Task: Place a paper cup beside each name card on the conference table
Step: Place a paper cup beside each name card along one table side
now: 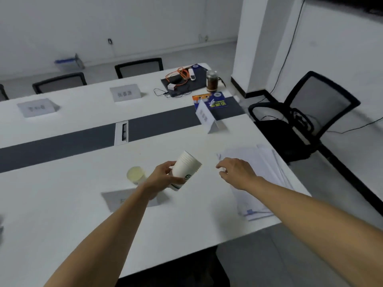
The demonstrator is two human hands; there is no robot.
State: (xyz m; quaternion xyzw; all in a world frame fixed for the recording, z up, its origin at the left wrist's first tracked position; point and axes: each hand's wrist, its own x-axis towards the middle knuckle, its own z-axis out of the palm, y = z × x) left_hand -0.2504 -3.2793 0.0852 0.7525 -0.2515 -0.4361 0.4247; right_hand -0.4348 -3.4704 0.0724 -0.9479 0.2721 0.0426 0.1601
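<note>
From the head camera: the left hand (165, 175) is out over the white tabletop (62, 220), its fingers (178, 180) wrapped round a stack of paper cups (183, 170) held tilted, rims pointing up and away to the right. A green logo shows on the side of the outermost cup, too blurred to read. The right hand (236, 172) hovers just right of the stack, not touching it, fingers loosely curled and apart, nothing in them, above a spread of white papers (261, 183) near the table's right edge.

One single paper cup (135, 175) stands upright on the tabletop just left of the left wrist, beside the near name card (116, 198), which the forearm partly covers; its writing cannot be made out. A folded name card (207, 118) stands at the far right, by the dark centre strip (62, 147), with characters on it too soft to read. Across the strip, two more name cards: one at the far left (36, 107), another in the middle (125, 93), both printed with blurred characters. No cup stands next to any of those three.

Further back sit a dark laptop (182, 84) with orange cable on top, a brown jar (211, 81) and a blue and orange leaflet (213, 100) with unreadable print. A black mesh chair (310, 112) stands off to the right.
</note>
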